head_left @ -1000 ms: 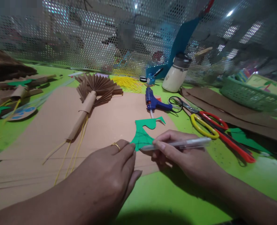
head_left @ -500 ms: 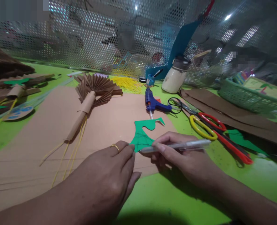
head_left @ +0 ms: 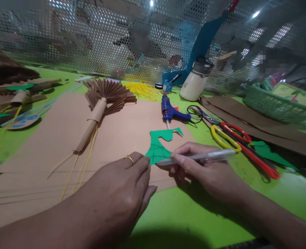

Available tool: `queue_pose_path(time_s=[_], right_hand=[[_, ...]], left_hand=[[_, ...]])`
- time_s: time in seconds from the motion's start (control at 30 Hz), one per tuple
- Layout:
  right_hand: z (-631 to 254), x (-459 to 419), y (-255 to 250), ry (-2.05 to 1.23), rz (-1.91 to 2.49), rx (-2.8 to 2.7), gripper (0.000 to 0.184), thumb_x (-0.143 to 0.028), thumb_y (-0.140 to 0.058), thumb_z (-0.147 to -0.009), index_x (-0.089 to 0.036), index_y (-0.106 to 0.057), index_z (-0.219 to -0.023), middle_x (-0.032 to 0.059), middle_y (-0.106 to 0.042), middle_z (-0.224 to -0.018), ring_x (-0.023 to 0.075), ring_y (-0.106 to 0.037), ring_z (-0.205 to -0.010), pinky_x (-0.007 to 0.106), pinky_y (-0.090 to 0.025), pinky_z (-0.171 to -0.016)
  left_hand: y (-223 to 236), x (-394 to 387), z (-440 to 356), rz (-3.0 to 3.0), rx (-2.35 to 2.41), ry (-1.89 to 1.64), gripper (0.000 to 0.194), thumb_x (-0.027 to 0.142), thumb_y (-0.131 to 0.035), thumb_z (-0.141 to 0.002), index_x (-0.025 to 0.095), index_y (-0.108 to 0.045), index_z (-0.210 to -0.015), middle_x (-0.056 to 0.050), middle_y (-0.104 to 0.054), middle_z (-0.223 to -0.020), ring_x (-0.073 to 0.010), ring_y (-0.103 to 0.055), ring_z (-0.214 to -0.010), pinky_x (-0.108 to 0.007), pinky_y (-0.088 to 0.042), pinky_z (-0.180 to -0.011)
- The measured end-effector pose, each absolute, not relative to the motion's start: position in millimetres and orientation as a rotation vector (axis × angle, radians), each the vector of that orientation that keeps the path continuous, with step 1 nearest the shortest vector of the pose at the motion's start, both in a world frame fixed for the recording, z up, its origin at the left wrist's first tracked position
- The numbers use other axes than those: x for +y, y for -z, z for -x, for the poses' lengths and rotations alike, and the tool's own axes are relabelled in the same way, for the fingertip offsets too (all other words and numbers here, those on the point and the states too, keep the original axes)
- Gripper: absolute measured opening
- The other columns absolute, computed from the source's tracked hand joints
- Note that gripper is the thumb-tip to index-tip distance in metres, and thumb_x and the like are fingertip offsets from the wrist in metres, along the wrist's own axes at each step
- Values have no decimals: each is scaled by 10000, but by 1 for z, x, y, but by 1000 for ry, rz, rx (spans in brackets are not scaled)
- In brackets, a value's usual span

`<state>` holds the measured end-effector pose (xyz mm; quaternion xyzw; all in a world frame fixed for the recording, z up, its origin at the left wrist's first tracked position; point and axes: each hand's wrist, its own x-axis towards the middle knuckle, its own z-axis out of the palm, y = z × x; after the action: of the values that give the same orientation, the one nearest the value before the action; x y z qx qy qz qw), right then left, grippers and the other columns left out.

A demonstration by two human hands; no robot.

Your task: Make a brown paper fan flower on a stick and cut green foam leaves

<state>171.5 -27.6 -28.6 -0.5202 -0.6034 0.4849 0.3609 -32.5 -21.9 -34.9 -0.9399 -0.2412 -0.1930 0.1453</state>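
Observation:
A green paper cutout [head_left: 160,142] with dark drawn lines lies on the brown paper sheets [head_left: 132,138]. My left hand [head_left: 124,183], with a ring on one finger, lies over its lower left edge, fingers extended and pressed down. Between the thumb and fingers of my right hand [head_left: 202,166] is a clear-barrelled pen [head_left: 215,155], its tip at the cutout's bottom edge. Just beyond the cutout rests a blue glue gun [head_left: 172,110]. To the left lies a brown paper figure [head_left: 95,116] with a pleated fan top and yellow strands.
Scissors [head_left: 235,138] with red and yellow handles lie at right, near a green scrap [head_left: 272,154] and brown sheets [head_left: 246,119]. Behind stand a cream bottle [head_left: 195,83], a green basket [head_left: 274,107] and yellow shreds [head_left: 141,90]. More paper figures [head_left: 20,97] lie far left.
The view has shifted slightly. Both hands keep nearly the same place on the green cutout, and the pen tip stays by its lower edge.

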Motion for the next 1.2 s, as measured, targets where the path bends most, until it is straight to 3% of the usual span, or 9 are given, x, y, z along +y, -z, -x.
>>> queue_pose_path(time_s=[0.47,0.8,1.2], right_hand=[[-169,-25,26,-1316,1335,-1457,172,-299,-566,-851,-169,-595,-744,15,-641,-628,96,-551,-487,212,-439,-464],[-172,-23,31,-1344,1368,-1305,214,-342,-568,-856,-161,-590,-744,22,-648,-629,73,-505,-449,185,-419,-417],[-174,-18,27,-1361,1412,-1178,218,-386,-594,-827,-180,-592,-755,21,-636,-650,98,-510,-498,198,-390,-411]], left_hand=[[35,-21,32,2706,-695,604,246,196,-495,-872,57,-699,-870,-151,-679,-800,-277,-620,-768,-443,-550,-672],[36,-23,33,2707,-688,649,201,164,-521,-854,63,-689,-897,-161,-684,-874,-284,-625,-799,-448,-563,-642],[39,-21,33,2746,-753,660,231,187,-505,-865,71,-704,-867,-155,-679,-838,-282,-621,-785,-441,-562,-622]])
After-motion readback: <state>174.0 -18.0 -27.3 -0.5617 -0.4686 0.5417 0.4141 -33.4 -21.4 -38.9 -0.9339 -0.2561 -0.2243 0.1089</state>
